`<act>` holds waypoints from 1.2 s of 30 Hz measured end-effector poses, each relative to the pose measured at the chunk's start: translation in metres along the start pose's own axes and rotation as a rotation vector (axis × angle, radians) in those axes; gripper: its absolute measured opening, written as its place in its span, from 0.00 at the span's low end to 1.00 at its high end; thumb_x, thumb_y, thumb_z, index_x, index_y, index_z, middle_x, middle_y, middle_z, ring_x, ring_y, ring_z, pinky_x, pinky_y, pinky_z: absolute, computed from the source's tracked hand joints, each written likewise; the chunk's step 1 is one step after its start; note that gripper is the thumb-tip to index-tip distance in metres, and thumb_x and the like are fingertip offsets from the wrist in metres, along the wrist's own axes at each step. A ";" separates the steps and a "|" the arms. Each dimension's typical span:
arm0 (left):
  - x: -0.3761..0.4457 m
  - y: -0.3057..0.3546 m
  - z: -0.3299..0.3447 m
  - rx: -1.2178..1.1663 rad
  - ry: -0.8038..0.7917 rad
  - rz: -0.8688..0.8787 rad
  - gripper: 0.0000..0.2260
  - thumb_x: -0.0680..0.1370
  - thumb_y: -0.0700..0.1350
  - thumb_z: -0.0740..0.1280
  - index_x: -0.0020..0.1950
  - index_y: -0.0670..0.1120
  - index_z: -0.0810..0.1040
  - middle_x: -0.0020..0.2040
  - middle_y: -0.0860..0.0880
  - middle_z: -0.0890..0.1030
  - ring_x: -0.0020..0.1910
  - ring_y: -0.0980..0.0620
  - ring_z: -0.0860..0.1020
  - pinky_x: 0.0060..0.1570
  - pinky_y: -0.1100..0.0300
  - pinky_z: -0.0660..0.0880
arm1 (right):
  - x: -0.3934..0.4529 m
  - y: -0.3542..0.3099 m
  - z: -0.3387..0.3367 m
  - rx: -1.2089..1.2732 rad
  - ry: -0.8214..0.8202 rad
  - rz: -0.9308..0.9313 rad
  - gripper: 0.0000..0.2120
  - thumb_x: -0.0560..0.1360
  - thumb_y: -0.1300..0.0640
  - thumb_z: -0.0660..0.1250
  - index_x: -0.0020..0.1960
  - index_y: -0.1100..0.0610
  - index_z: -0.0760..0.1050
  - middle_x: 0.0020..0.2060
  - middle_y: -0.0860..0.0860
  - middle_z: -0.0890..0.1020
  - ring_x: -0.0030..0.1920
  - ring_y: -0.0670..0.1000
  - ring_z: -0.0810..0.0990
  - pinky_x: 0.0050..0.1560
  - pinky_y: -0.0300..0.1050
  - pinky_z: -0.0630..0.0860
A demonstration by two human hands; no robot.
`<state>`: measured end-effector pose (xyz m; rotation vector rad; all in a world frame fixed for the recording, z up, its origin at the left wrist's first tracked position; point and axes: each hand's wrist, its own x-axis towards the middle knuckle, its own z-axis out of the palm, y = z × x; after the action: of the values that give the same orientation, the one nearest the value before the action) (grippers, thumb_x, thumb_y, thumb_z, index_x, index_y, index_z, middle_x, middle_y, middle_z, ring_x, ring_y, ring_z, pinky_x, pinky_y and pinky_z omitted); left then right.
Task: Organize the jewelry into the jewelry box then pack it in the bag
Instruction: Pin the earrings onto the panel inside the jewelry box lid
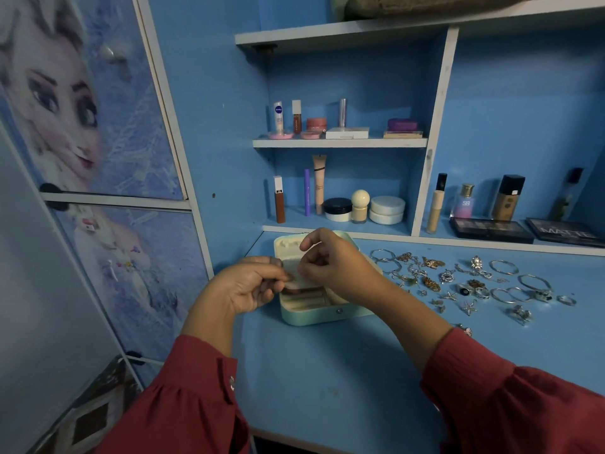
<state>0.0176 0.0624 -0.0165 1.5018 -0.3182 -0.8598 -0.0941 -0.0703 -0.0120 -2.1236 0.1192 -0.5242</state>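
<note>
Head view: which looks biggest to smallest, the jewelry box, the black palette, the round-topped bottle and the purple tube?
1. Jewelry box, though it is nearest the camera.
2. Black palette.
3. Round-topped bottle.
4. Purple tube, taller than the bottle but far thinner.

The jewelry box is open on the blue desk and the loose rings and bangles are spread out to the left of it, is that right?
Not quite. The jewelry box is open on the blue desk, but the loose rings and bangles are spread out to its right, not its left, as the head view shows.

Mint jewelry box [322, 317] — blue desk [343, 371]
</note>
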 end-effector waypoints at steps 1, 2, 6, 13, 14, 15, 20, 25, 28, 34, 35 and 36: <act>0.000 0.000 0.000 0.000 -0.001 0.000 0.13 0.74 0.30 0.66 0.37 0.46 0.72 0.23 0.50 0.75 0.19 0.59 0.74 0.16 0.71 0.66 | 0.000 0.000 0.000 0.001 -0.003 -0.002 0.10 0.74 0.62 0.68 0.52 0.55 0.70 0.42 0.54 0.83 0.37 0.45 0.76 0.42 0.36 0.73; 0.000 0.000 0.000 -0.001 -0.001 0.000 0.13 0.74 0.30 0.66 0.37 0.46 0.72 0.23 0.50 0.75 0.20 0.59 0.74 0.16 0.71 0.66 | -0.001 -0.001 0.000 0.002 -0.006 -0.006 0.10 0.74 0.61 0.69 0.51 0.55 0.70 0.42 0.53 0.84 0.37 0.44 0.76 0.42 0.36 0.73; -0.001 0.000 0.000 0.006 0.003 0.003 0.12 0.75 0.30 0.65 0.36 0.45 0.73 0.23 0.49 0.75 0.20 0.59 0.74 0.16 0.71 0.66 | -0.001 -0.001 0.004 -0.086 -0.021 -0.046 0.09 0.75 0.59 0.69 0.50 0.52 0.69 0.39 0.48 0.83 0.36 0.41 0.75 0.42 0.36 0.72; 0.000 0.000 0.000 0.030 -0.005 0.008 0.12 0.75 0.31 0.65 0.36 0.45 0.74 0.24 0.49 0.75 0.19 0.60 0.73 0.16 0.71 0.65 | -0.002 -0.005 0.006 -0.237 -0.058 -0.150 0.06 0.77 0.58 0.66 0.52 0.54 0.70 0.38 0.44 0.78 0.37 0.40 0.75 0.39 0.31 0.70; 0.000 -0.001 0.000 0.028 -0.004 0.008 0.11 0.75 0.31 0.66 0.36 0.45 0.74 0.24 0.49 0.76 0.19 0.60 0.73 0.16 0.71 0.65 | -0.002 -0.005 0.006 -0.253 -0.063 -0.157 0.06 0.77 0.58 0.65 0.53 0.55 0.71 0.39 0.45 0.79 0.38 0.41 0.75 0.40 0.32 0.70; 0.000 -0.001 0.000 0.027 -0.003 0.008 0.11 0.75 0.31 0.66 0.37 0.45 0.74 0.24 0.49 0.76 0.19 0.60 0.73 0.16 0.71 0.65 | -0.002 -0.006 0.006 -0.267 -0.066 -0.159 0.06 0.78 0.58 0.65 0.54 0.55 0.71 0.40 0.46 0.79 0.40 0.43 0.76 0.42 0.35 0.71; 0.001 -0.001 0.000 0.019 -0.002 0.010 0.12 0.75 0.31 0.65 0.36 0.45 0.73 0.23 0.50 0.75 0.19 0.60 0.72 0.16 0.71 0.65 | -0.001 -0.005 0.006 -0.261 -0.042 -0.139 0.06 0.77 0.59 0.66 0.53 0.56 0.73 0.37 0.42 0.76 0.36 0.39 0.74 0.38 0.30 0.69; 0.002 -0.001 -0.001 0.017 -0.003 0.006 0.13 0.76 0.30 0.63 0.36 0.45 0.72 0.22 0.50 0.74 0.19 0.60 0.73 0.15 0.71 0.66 | 0.002 -0.005 0.007 -0.276 -0.053 -0.113 0.03 0.74 0.57 0.71 0.46 0.56 0.79 0.35 0.41 0.75 0.37 0.39 0.72 0.38 0.28 0.67; 0.002 -0.001 -0.001 0.014 -0.007 0.005 0.13 0.76 0.30 0.63 0.35 0.45 0.72 0.23 0.50 0.74 0.19 0.60 0.73 0.15 0.71 0.66 | 0.003 -0.005 0.007 -0.293 -0.050 -0.092 0.04 0.74 0.56 0.70 0.46 0.57 0.80 0.36 0.42 0.74 0.39 0.42 0.72 0.38 0.30 0.67; 0.002 -0.001 -0.001 -0.001 -0.019 0.001 0.13 0.76 0.30 0.65 0.35 0.45 0.71 0.23 0.50 0.74 0.19 0.60 0.73 0.16 0.71 0.66 | 0.001 -0.003 0.006 -0.327 -0.077 -0.049 0.07 0.77 0.53 0.66 0.47 0.56 0.79 0.38 0.44 0.76 0.37 0.41 0.72 0.37 0.31 0.67; 0.002 -0.001 -0.001 -0.002 -0.020 0.002 0.13 0.75 0.30 0.65 0.35 0.45 0.71 0.23 0.50 0.74 0.20 0.60 0.73 0.16 0.71 0.66 | 0.001 -0.003 0.006 -0.330 -0.079 -0.042 0.07 0.77 0.53 0.66 0.47 0.56 0.79 0.40 0.46 0.77 0.38 0.42 0.72 0.38 0.33 0.68; 0.002 -0.001 -0.001 -0.002 -0.021 0.002 0.13 0.75 0.30 0.65 0.35 0.45 0.71 0.23 0.50 0.74 0.20 0.60 0.73 0.16 0.71 0.66 | 0.001 -0.003 0.006 -0.334 -0.082 -0.037 0.07 0.77 0.53 0.66 0.48 0.56 0.79 0.41 0.46 0.77 0.40 0.44 0.73 0.40 0.36 0.69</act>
<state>0.0188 0.0623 -0.0183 1.4916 -0.3338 -0.8748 -0.0915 -0.0643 -0.0117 -2.4742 0.1281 -0.4633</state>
